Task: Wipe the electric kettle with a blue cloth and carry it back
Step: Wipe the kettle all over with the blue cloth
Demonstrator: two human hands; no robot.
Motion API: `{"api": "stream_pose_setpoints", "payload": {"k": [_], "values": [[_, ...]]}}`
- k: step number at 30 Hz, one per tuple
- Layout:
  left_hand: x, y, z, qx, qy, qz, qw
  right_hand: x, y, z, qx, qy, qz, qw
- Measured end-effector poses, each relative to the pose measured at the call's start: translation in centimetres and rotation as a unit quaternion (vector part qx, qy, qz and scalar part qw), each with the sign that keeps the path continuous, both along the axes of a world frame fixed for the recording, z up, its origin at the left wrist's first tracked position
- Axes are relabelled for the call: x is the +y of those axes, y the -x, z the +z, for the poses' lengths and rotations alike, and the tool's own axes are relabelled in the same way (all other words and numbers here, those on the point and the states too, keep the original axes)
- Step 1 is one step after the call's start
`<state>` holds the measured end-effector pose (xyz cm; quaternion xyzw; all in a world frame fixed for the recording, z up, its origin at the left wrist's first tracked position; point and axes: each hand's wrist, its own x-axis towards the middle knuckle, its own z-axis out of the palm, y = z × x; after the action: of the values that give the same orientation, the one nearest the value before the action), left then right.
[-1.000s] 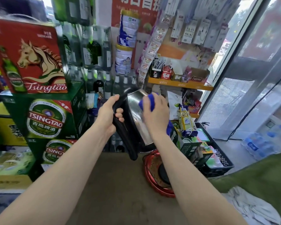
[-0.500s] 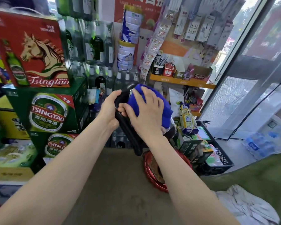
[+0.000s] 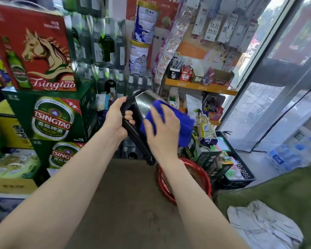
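Note:
The electric kettle (image 3: 143,102) is a shiny steel body with a black handle, held tilted in the air above the far edge of a brown surface. My left hand (image 3: 116,121) is wrapped around its black handle. My right hand (image 3: 162,131) presses a blue cloth (image 3: 184,125) flat against the kettle's steel side, covering most of it. Only the upper steel part and the handle show.
A red round base (image 3: 207,178) sits under my right forearm at the surface's edge. Stacked beer cartons (image 3: 52,119) stand left, bottles behind, an orange shelf (image 3: 201,88) and a black crate (image 3: 241,169) right. A green cover with white cloth (image 3: 262,225) lies lower right.
My right hand with the blue cloth has slid from the kettle's top down and right along its side. The kettle's upper steel face shows again. My left hand keeps its grip.

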<state>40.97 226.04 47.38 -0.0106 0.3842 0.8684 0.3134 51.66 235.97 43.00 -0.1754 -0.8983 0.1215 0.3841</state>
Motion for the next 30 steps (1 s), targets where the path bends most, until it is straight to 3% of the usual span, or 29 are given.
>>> {"api": "stream_pose_setpoints", "payload": {"k": [2, 3, 6, 8, 9, 11, 13, 15, 16, 17, 19, 22, 24, 25, 27, 30], "values": [[0.3, -0.7, 0.2, 0.024, 0.010, -0.030, 0.999, -0.1, 1.3, 0.9, 0.012, -0.089, 0.022, 0.996], [0.4, -1.0, 0.2, 0.034, 0.019, -0.037, 0.999, 0.8, 1.7, 1.8, 0.013, -0.068, 0.028, 0.997], [-0.2, -1.7, 0.1, 0.058, 0.044, -0.052, 0.996, 4.6, 2.1, 3.9, 0.010, 0.141, 0.051, 0.989], [-0.5, -2.1, -0.4, 0.072, 0.062, -0.073, 0.993, 6.8, 2.0, 5.1, -0.010, 0.312, 0.011, 0.950], [-0.6, -2.2, -0.6, 0.074, 0.070, -0.077, 0.992, 7.1, 1.9, 5.3, -0.028, 0.340, -0.012, 0.940], [-0.5, -2.2, -1.0, 0.064, 0.074, -0.070, 0.993, 5.4, 1.7, 5.1, -0.044, 0.271, -0.029, 0.961], [-0.3, -2.1, -0.9, 0.051, 0.061, -0.068, 0.995, 2.2, 1.5, 4.2, -0.031, 0.110, -0.011, 0.993], [0.0, -2.0, -0.7, 0.046, 0.053, -0.071, 0.995, 0.7, 1.5, 3.6, -0.028, -0.010, -0.001, 1.000], [0.1, -2.1, -0.6, 0.048, 0.054, -0.073, 0.995, 1.1, 1.5, 3.8, -0.020, -0.019, 0.013, 1.000], [0.1, -2.0, -0.5, 0.054, 0.054, -0.076, 0.994, 2.0, 1.3, 4.0, -0.006, 0.005, 0.035, 0.999], [-0.1, -2.0, -0.5, 0.066, 0.055, -0.080, 0.993, 4.7, 1.1, 3.9, 0.004, 0.139, 0.074, 0.987], [-0.6, -1.9, -0.6, 0.073, 0.042, -0.060, 0.995, 8.2, 0.3, 3.5, -0.061, 0.402, 0.033, 0.913], [-0.8, -1.6, -0.7, 0.081, 0.040, -0.045, 0.995, 8.4, -0.9, 2.6, -0.064, 0.497, -0.011, 0.865], [-0.8, -1.5, -0.7, 0.084, 0.045, -0.043, 0.995, 7.9, -1.5, 2.1, -0.047, 0.500, -0.022, 0.865], [-0.5, -1.5, -0.8, 0.082, 0.052, -0.037, 0.995, 6.1, -2.2, 1.0, 0.013, 0.434, -0.035, 0.900], [0.5, -2.2, -0.8, 0.076, 0.071, -0.017, 0.994, 1.8, -2.0, -0.2, 0.028, 0.218, -0.041, 0.975]]}}
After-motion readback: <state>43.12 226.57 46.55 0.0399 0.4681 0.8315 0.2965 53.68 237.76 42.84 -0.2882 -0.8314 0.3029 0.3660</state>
